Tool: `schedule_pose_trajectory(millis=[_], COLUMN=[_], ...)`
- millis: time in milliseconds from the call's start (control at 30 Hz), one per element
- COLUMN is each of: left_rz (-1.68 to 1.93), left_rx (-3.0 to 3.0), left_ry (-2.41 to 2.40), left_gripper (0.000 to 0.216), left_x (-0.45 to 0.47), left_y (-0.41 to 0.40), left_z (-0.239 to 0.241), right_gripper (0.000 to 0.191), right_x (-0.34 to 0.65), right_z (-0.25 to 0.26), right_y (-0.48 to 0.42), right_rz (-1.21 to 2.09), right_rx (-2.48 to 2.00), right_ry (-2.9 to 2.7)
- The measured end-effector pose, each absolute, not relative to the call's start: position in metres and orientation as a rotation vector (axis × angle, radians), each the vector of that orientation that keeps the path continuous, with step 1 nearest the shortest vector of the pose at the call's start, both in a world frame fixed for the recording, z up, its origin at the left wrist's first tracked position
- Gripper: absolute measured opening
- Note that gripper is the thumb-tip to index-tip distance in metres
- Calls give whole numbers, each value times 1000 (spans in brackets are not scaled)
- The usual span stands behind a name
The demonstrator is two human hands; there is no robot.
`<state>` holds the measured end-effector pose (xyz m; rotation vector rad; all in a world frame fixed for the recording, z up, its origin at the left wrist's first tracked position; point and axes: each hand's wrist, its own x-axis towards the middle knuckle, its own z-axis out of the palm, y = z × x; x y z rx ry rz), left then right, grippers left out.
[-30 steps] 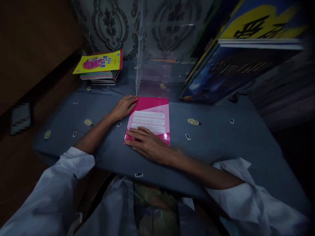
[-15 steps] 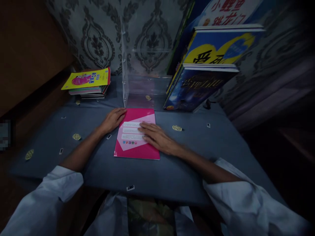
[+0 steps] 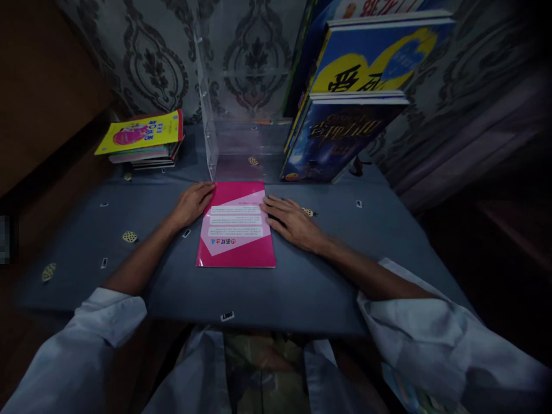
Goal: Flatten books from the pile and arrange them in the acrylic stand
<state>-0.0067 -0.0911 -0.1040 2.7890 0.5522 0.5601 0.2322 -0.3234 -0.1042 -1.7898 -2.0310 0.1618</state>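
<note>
A pink book (image 3: 237, 253) lies flat on the grey-blue tablecloth in front of me, its printed text upside down from my side. At its upper left edge rests my left hand (image 3: 192, 204), fingers stretched out flat and the tips touching the cover. My right hand (image 3: 293, 223) lies by the book's right edge, fingers extended and slightly spread, with the fingertips on or at the border of the cover. Neither hand grips anything.
A stack of thin books with a yellow one (image 3: 142, 133) on top stands at the back left. Behind the pink book is a clear acrylic rack (image 3: 209, 129). Large books, among them a dark blue one (image 3: 332, 141), stand upright at the right, before a patterned wall.
My right hand has slid right, from the middle of the pink book to its right edge. My left hand stays at the left edge. The view has shifted slightly.
</note>
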Motion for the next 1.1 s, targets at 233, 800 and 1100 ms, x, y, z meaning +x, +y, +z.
schedule_pose_trajectory(millis=[233, 800, 1100], left_rz=[557, 530, 521], left_rx=[2783, 2805, 2862], left_ry=[542, 542, 412], left_gripper=[42, 43, 39], left_x=[-7, -7, -25], left_y=[-92, -93, -128], left_z=[-102, -101, -93], right_gripper=[39, 47, 65], right_x=[208, 185, 166], right_z=[-105, -99, -91], right_y=[-383, -392, -433], right_rz=[140, 167, 157], right_rx=[-1609, -1678, -1552], right_ry=[-2110, -2136, -2274])
